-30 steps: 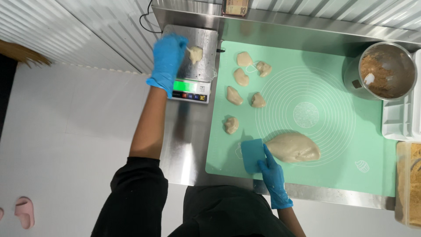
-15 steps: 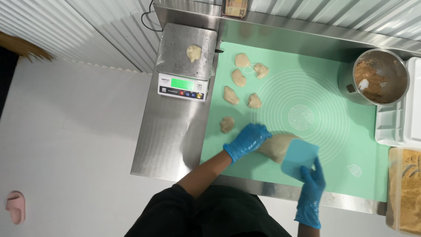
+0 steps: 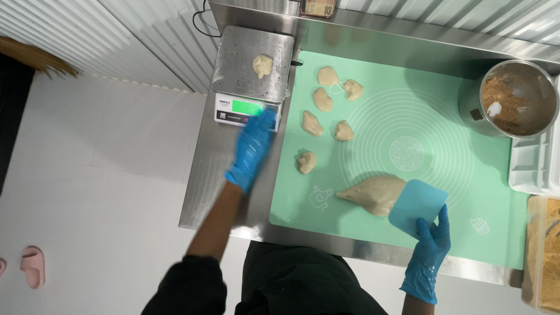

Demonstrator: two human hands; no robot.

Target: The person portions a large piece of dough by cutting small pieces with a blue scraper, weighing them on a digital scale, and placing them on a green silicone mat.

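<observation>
Both my hands wear blue gloves. My left hand (image 3: pixel 252 150) is blurred over the steel table, reaching toward the front of the digital scale (image 3: pixel 224 70); I cannot tell if it holds anything. A small dough piece (image 3: pixel 262 65) lies on the scale's platform. My right hand (image 3: pixel 430 248) grips a light-blue plastic scraper (image 3: pixel 417 205), its edge against the large dough lump (image 3: pixel 376 193) on the green silicone mat (image 3: pixel 408 116). Several small dough portions (image 3: pixel 321 99) lie on the mat's left side.
A metal bowl (image 3: pixel 518 98) with brown filling and a white spoon stands at the right. White trays (image 3: pixel 532 163) and a container of crumbs (image 3: pixel 543 256) sit at the far right. A corrugated wall runs behind the steel table (image 3: pixel 213 175). Pink slippers (image 3: pixel 32 265) lie on the floor.
My left hand went from the scale to the big dough lump, and now moves back toward the scale. My right hand slid the scraper right along the lump.
</observation>
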